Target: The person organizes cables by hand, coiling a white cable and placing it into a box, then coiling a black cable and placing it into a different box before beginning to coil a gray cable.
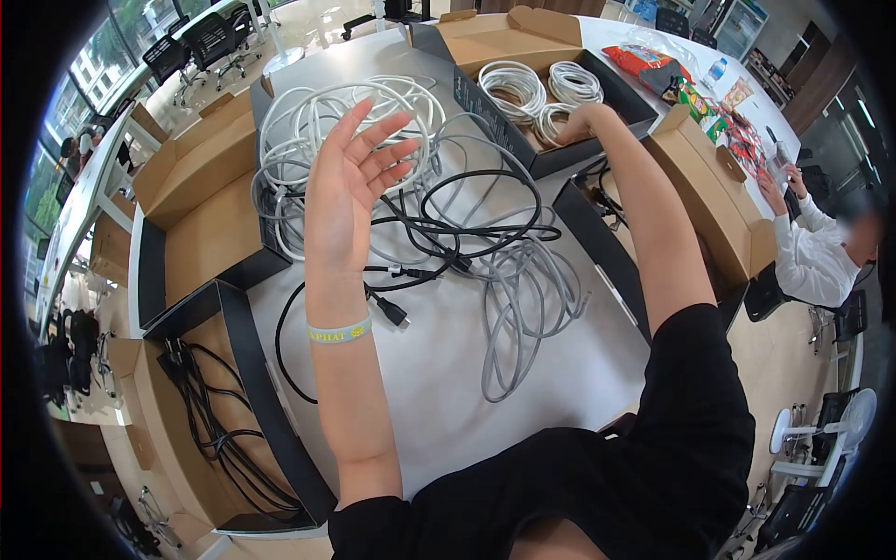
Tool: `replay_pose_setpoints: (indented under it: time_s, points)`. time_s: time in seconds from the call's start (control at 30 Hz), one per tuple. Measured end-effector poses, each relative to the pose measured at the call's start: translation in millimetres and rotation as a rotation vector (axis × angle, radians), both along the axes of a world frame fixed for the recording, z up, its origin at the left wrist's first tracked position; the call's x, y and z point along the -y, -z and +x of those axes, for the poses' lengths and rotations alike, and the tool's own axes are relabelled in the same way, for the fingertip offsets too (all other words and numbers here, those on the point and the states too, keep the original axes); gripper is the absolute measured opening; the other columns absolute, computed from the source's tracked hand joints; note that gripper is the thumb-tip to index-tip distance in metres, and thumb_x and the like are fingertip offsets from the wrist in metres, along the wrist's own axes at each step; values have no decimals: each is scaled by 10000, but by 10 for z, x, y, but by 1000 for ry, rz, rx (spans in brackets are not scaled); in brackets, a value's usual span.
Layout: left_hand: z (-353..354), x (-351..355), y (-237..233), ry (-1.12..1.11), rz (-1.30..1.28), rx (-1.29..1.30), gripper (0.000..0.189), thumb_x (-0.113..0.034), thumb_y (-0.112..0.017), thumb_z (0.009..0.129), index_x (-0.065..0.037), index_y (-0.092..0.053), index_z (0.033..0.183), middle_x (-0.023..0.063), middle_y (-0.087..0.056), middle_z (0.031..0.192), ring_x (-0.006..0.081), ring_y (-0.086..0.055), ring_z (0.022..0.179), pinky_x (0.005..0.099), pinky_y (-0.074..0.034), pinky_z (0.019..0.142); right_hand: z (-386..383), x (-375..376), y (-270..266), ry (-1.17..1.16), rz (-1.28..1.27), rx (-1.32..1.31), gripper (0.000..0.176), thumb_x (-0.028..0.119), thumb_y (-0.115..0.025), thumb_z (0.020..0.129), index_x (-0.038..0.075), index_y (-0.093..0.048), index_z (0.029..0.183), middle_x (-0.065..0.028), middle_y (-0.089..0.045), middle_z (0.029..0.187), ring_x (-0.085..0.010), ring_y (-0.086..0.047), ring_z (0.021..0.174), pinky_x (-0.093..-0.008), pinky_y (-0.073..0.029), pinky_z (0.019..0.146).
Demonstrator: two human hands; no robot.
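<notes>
My left hand [347, 182] is raised above the table with its fingers spread and nothing in it; a light wristband sits on that wrist. Beneath it lies a tangle of white cables [308, 126], black cables [467, 224] and grey cables [527, 299]. My right hand [581, 119] reaches into a black-sided cardboard box [495, 117] at the far right and rests on coiled white cables [532, 91]; whether its fingers grip a coil is hidden.
An open box [201, 201] stands at the left. Another box holds black cables [210, 420] at the near left. A further box [709, 187] sits at the right. Snack packets [653, 65] lie at the far right. Another person [821, 252] sits at the right.
</notes>
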State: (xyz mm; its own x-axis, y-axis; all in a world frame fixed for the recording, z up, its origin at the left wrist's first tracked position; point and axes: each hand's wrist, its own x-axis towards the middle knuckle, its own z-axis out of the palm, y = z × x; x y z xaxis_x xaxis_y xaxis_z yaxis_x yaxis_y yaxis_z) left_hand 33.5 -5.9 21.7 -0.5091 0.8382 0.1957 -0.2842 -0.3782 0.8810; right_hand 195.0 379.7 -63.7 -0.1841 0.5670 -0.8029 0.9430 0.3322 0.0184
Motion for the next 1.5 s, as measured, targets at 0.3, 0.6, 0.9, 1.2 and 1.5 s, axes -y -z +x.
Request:
replay_pose_setpoints:
  time_s: [0.3,0.6,0.9,1.2,1.5]
  points:
    - [90,-71,45,18,-15,21,476,-326,-429,870,-5,-376,1218,140,-561,1047,186,-567,875,282,-434,766,156,131,56,82,393,-201,1210,572,-700,536,55,22,1359,-202,-372,1287,-259,-382,1180,-357,-322,957]
    - [-198,229,-125,-84,39,-42,427,-312,-378,893,0,-430,1180,131,-558,1064,177,-565,881,276,-437,774,371,485,-789,-64,321,-815,1013,362,-731,533,-63,-232,1305,-235,-264,1348,-294,-287,1250,-324,-266,1004]
    - [-493,648,-201,-287,198,-38,431,-307,-328,903,-9,-410,1204,126,-517,1126,186,-531,941,286,-431,805,64,645,-334,-325,538,-360,624,467,-594,707,-19,-522,1093,-210,-543,1094,-320,-526,1014,-357,-405,866]
    - [-709,909,-226,-531,264,6,427,-309,-321,905,-7,-427,1187,107,-526,1079,180,-530,918,281,-436,789,-56,955,-612,-372,609,-306,537,379,-632,677,-10,-564,1041,-207,-551,1078,-324,-536,978,-349,-421,840]
    - [-911,828,94,-597,-400,-424,363,-358,-457,869,-22,-570,948,53,-601,834,121,-562,751,243,-450,666,-36,2654,-1115,-337,394,-1281,624,375,-677,665,-31,-507,1107,-206,-563,1047,-345,-532,966,-342,-410,846]
